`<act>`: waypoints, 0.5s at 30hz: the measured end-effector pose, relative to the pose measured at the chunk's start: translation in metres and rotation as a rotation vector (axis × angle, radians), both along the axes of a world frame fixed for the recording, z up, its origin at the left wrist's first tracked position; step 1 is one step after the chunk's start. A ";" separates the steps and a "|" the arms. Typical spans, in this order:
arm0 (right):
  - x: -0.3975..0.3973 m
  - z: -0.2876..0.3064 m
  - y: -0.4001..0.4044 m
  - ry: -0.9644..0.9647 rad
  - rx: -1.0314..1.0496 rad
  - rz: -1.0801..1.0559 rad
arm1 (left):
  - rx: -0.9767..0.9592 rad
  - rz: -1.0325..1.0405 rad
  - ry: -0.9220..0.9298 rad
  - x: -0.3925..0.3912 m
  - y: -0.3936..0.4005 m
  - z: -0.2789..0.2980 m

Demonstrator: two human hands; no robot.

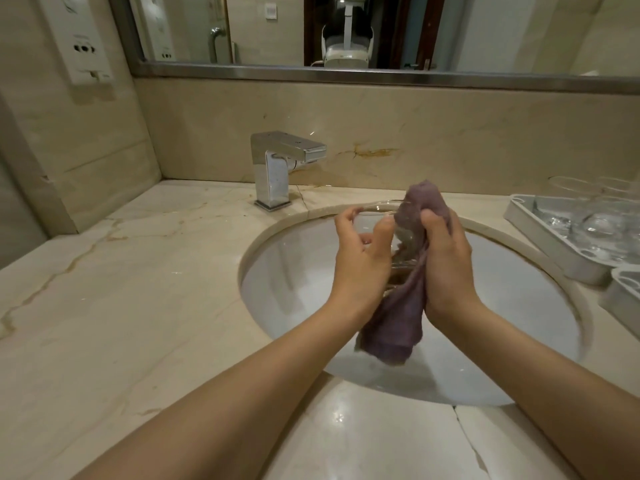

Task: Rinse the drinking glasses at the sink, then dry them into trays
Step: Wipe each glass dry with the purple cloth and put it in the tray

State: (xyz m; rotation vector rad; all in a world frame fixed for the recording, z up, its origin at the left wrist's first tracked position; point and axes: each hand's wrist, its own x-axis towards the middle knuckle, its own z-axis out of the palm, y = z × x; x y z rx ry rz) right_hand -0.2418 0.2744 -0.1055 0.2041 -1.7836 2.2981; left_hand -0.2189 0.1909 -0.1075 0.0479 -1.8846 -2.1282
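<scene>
Left hand [360, 258] grip held the glass [388, 216] by its wall; right hand [446, 258] clenched the purple cloth [398, 327], pushed inside. Best turn glass slowly, w/ light pressure.

Both forearms enter from 6 o'clock, converging toward centre. Left hand [360, 254]: fingers curled round a clear glass [384, 220], thumb toward 12 o'clock. Right hand [446, 261]: fingers closed on a purple cloth [398, 320], knuckles toward 3 o'clock
</scene>
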 end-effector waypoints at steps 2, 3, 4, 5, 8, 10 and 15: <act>0.001 0.002 0.003 -0.125 -0.092 0.041 | -0.026 -0.034 0.003 -0.001 0.000 -0.002; 0.001 0.003 0.003 -0.128 -0.086 0.026 | -0.034 -0.047 -0.010 -0.002 -0.002 -0.003; 0.001 0.003 0.002 -0.110 -0.075 0.002 | -0.028 -0.061 -0.027 -0.002 -0.004 -0.003; 0.002 0.003 0.001 -0.091 -0.067 -0.019 | -0.022 -0.071 -0.042 -0.003 -0.005 -0.002; 0.005 0.005 -0.001 -0.082 -0.034 -0.058 | -0.065 -0.072 -0.068 -0.004 -0.007 -0.001; 0.006 0.004 -0.001 -0.064 0.000 -0.071 | -0.078 -0.060 -0.081 -0.007 -0.010 -0.003; 0.010 0.000 -0.003 0.221 0.350 -0.137 | 0.074 0.035 -0.113 -0.010 -0.010 -0.005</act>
